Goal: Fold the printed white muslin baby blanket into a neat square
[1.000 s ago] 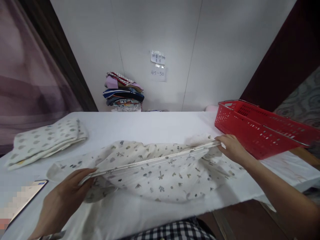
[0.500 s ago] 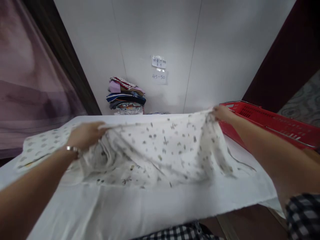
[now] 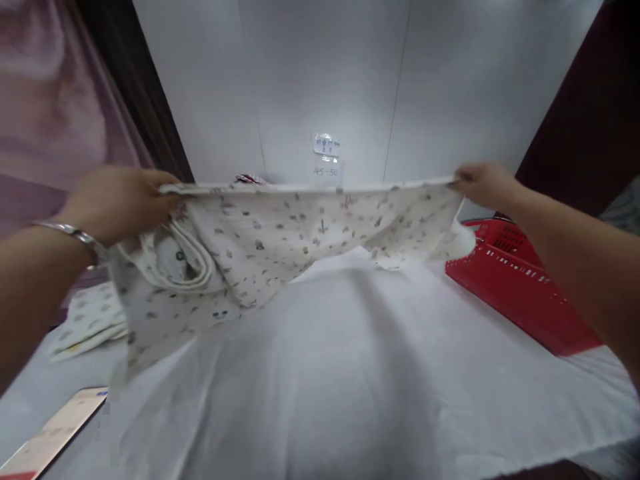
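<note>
I'm pinching patterned cloth [image 3: 325,227] by top edge, left hand [image 3: 123,200] upper left, right hand [image 3: 487,185] upper right, grips closed; loose end dangling near red basket [image 3: 525,293], possibly risking snagging.

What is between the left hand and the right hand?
In the head view, a patterned cloth stretches from the left hand to the right hand.

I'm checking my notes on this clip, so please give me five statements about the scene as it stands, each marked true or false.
1. The left hand and the right hand both grip the printed cloth. True.
2. The printed cloth is bunched up in one hand. False: its top edge is stretched between both hands.
3. A basket stands at the right. True.
4. The basket is blue. False: it is red.
5. A phone lies at the lower left. True.
</note>
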Motion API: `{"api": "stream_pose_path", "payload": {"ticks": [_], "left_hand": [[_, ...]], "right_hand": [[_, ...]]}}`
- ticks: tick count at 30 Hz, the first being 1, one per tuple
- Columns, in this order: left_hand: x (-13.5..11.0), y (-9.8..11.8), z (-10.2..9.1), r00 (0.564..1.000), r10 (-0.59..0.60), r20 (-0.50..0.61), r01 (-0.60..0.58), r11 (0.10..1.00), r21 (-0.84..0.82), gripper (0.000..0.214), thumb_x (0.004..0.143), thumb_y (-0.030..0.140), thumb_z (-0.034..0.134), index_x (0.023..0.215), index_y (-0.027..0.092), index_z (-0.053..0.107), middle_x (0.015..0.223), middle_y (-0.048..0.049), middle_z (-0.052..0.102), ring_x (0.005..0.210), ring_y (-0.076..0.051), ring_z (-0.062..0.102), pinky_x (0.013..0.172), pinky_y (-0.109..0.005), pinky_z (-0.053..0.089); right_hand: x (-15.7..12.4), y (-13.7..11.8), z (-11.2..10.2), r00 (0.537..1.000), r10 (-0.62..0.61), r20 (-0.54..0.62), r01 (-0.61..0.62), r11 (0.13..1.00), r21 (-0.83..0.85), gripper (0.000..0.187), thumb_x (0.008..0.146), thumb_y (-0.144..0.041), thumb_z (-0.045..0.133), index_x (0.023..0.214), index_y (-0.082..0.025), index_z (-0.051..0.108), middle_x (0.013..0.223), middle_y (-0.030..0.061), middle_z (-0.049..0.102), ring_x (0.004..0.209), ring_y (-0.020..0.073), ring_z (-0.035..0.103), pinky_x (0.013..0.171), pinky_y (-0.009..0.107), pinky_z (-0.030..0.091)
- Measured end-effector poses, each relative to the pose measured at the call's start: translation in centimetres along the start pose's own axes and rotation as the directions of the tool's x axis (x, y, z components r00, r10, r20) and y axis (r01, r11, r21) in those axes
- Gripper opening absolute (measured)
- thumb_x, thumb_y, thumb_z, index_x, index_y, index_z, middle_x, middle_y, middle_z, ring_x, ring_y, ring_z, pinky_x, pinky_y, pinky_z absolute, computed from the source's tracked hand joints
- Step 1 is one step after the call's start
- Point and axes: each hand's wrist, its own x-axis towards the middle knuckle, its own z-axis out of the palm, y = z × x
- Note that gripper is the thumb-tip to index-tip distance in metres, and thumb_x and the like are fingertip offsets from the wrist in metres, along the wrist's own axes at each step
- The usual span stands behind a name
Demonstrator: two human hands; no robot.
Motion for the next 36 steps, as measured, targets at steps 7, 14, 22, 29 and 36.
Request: {"api": "stream_pose_path", "payload": {"ticks": [7,14,22,29,36], "left_hand": [[-4.2,2.0,4.8,0.961,0.155,0.228,-0.078,0.946,-0.314,0.035,0.072,0.024,0.052,0.104,0.021,0.065,0.06,0.0072,0.057,0.052,-0.003,0.043,0.056,-0.011,0.03],[-11.1,10.2,10.0,0.839,0.382,0.386,-0.003,0.714,-0.7,0.032,0.064,0.022,0.049,0.087,0.017,0.069,0.064,-0.0003,0.064,0.049,-0.011,0.047,0.048,-0.021,0.036],[-19.4,18.3,12.1,0.737,0.55,0.392,-0.121,0.679,-0.725,0.049,0.066,0.06,0.054,0.099,0.026,0.065,0.09,-0.0051,0.068,0.082,-0.025,0.061,0.062,-0.028,0.04],[-18.7,18.4,13.0,0.797,0.48,0.367,-0.106,0.709,-0.698,0.03,0.076,0.044,0.046,0.076,0.023,0.068,0.058,-0.0003,0.061,0.061,-0.017,0.056,0.052,-0.024,0.031],[-16.5,16.8,12.2,0.873,0.349,0.341,-0.026,0.731,-0.682,0.031,0.075,0.045,0.047,0.075,0.022,0.068,0.051,0.0012,0.055,0.053,-0.015,0.05,0.051,-0.023,0.028]], "right_hand": [[-5.3,-1.7,6.3,0.908,-0.228,0.351,0.055,0.897,0.439,0.016,0.074,-0.03,0.057,0.078,-0.016,0.064,0.073,0.0016,0.063,0.068,0.0115,0.053,0.068,0.025,0.039],[-13.0,-9.6,12.7,0.698,-0.361,0.618,-0.35,0.581,0.735,0.017,0.07,-0.025,0.053,0.082,-0.018,0.062,0.081,0.0001,0.064,0.078,0.0148,0.057,0.072,0.026,0.043],[-16.9,-15.9,14.6,0.646,-0.464,0.606,-0.17,0.687,0.707,0.017,0.067,-0.017,0.044,0.074,-0.017,0.06,0.074,-0.0008,0.06,0.071,0.0134,0.053,0.065,0.023,0.038],[-19.9,-15.6,14.5,0.774,-0.434,0.462,0.154,0.835,0.528,0.027,0.073,-0.021,0.051,0.1,-0.022,0.056,0.091,0.003,0.064,0.082,0.0177,0.055,0.068,0.025,0.034],[-24.9,-9.5,17.1,0.877,-0.225,0.424,0.082,0.941,0.33,0.03,0.077,-0.019,0.048,0.107,-0.02,0.055,0.097,0.0065,0.065,0.093,0.0202,0.055,0.093,0.036,0.027]]}}
